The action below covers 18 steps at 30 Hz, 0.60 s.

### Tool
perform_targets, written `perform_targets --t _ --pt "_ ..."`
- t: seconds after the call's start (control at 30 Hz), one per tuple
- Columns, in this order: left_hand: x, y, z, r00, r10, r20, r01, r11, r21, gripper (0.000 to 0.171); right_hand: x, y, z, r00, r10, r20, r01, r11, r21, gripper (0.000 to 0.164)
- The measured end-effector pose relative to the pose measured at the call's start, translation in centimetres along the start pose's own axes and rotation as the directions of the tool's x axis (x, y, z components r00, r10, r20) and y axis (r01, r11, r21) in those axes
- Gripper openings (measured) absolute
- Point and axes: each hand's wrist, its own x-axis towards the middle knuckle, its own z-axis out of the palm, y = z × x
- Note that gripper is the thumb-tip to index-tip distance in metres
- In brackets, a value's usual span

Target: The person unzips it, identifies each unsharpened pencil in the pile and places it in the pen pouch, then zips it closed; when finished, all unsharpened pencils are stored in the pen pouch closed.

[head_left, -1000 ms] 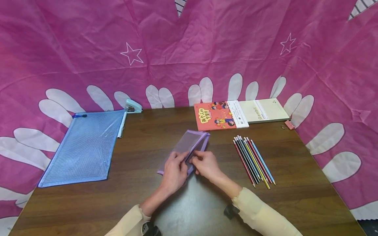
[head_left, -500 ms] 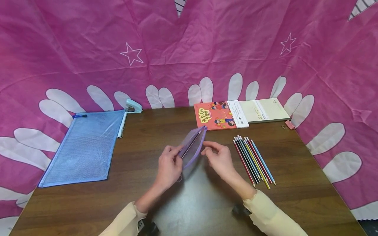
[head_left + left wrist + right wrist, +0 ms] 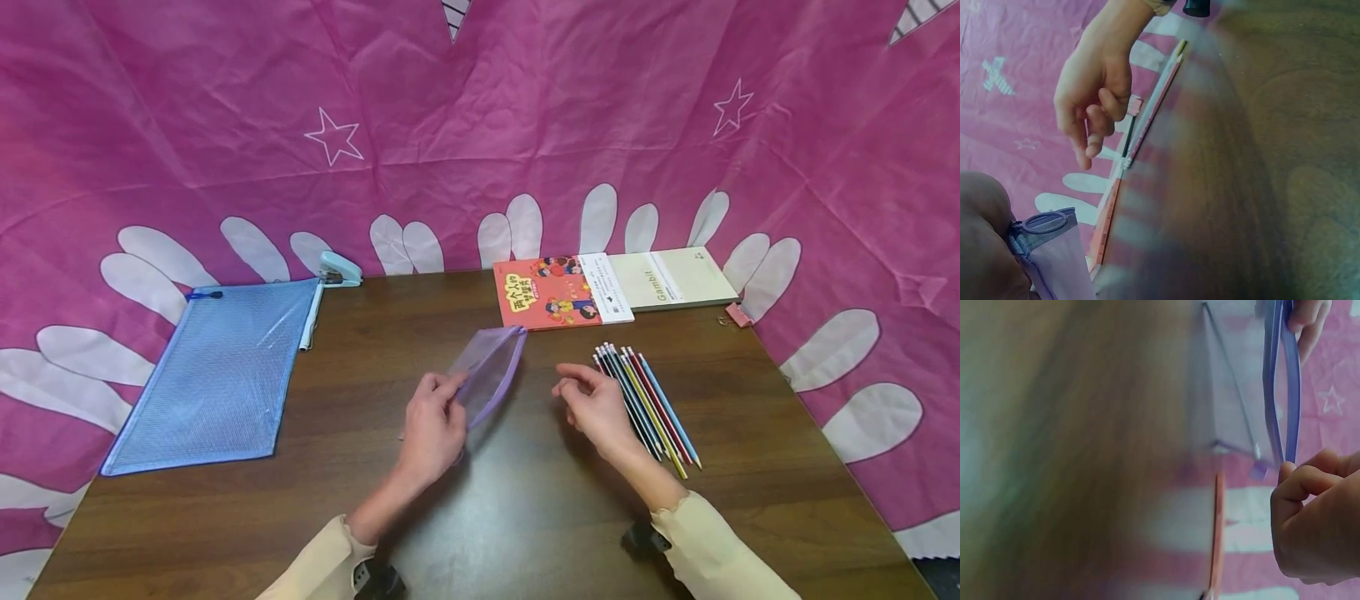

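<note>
In the head view my left hand [image 3: 432, 427] grips the near side of a purple mesh zip pouch [image 3: 501, 377], thumb and fingers at its edge. The mouth of the pouch gapes toward the right. Through the mesh in the right wrist view a thin pencil [image 3: 1235, 381] shows inside. My right hand [image 3: 597, 410] hovers right of the pouch with loosely bent fingers and nothing between them. It partly covers a bunch of colored pencils [image 3: 660, 408] lying on the table.
A blue mesh zip bag [image 3: 217, 379] lies at the left, with a light blue stapler [image 3: 341, 269] and a white pen [image 3: 311, 318] beside it. At the back are a red book [image 3: 551, 292], a pale notebook [image 3: 675, 277] and a pink binder clip [image 3: 738, 315].
My right hand has left the pouch and moved right toward the colored pencils. The left hand keeps its grip, and the pouch now stands tilted with its mouth wider apart.
</note>
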Motion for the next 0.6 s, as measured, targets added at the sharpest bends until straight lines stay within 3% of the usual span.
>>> perform_targets --t 0.33,0.6 --pt "-0.4 -0.2 0.4 1.0 0.013 0.017 -0.012 1.0 -0.027 0.043 -0.3 1.9 -5.2 0.999 0.037 -0.022 -0.039 0.996 -0.083 0.036" --pt "-0.4 -0.2 0.3 1.0 0.003 0.028 -0.002 0.999 -0.036 0.043 -0.7 2.4 -9.1 1.0 0.024 0.015 -0.02 0.971 -0.237 0.035"
